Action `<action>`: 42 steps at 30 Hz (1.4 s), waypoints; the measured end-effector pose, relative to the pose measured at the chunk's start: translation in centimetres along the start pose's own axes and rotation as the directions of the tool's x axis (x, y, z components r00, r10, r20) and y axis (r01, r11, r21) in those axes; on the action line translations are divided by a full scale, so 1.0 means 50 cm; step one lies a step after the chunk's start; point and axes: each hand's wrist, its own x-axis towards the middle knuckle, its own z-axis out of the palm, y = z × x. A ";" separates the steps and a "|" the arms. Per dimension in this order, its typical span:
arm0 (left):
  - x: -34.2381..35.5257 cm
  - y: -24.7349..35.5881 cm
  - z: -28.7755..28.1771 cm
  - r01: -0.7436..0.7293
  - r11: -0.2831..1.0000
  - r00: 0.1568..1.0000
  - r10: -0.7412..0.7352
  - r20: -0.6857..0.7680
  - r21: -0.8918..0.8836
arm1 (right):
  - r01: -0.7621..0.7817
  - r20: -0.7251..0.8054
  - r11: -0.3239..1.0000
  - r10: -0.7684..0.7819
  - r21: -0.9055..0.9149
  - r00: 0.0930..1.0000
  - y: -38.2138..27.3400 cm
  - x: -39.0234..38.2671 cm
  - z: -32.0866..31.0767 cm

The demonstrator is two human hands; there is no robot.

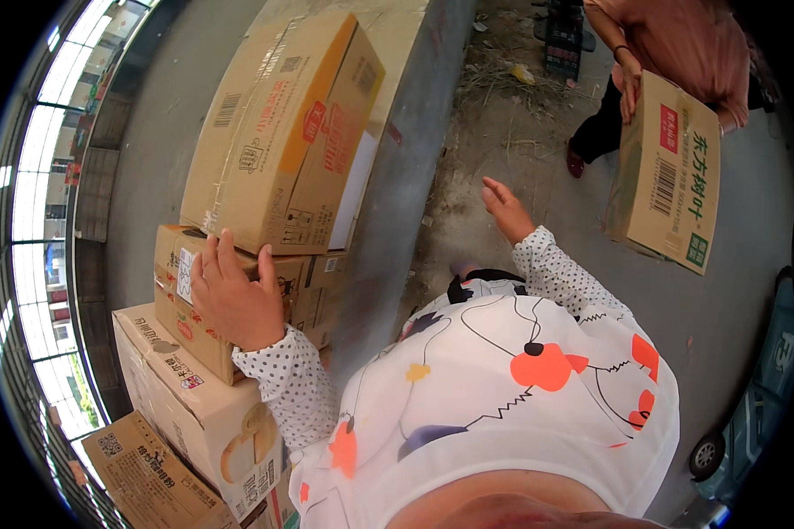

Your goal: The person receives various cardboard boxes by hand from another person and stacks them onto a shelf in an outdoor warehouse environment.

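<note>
My left hand (238, 295) lies with its fingers spread on a brown cardboard box (194, 331), its fingertips by the near edge of a taller taped carton (247, 159) with an orange-yellow edge. Whether the fingertips touch that taller carton, I cannot tell. My right hand (507, 212) is held out in the air over the ground, fingers stretched, with nothing in it. To the right, another person (679, 40) in a pinkish top holds a brown carton (666, 172) with green print against the body, apart from my hands.
Nearer on the left are a pale carton (185, 397) and a brown box (150, 476). A smooth grey ledge (388, 203) runs beside the boxes. Dry straw litter (512, 88) lies on the ground ahead. A teal vehicle (759, 397) stands at the lower right.
</note>
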 end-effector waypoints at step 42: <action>-0.142 0.694 -0.022 0.544 0.052 0.367 0.883 0.292 -0.838 | 0.140 -0.759 0.988 -0.140 -0.066 0.636 -0.224 -0.482 -0.281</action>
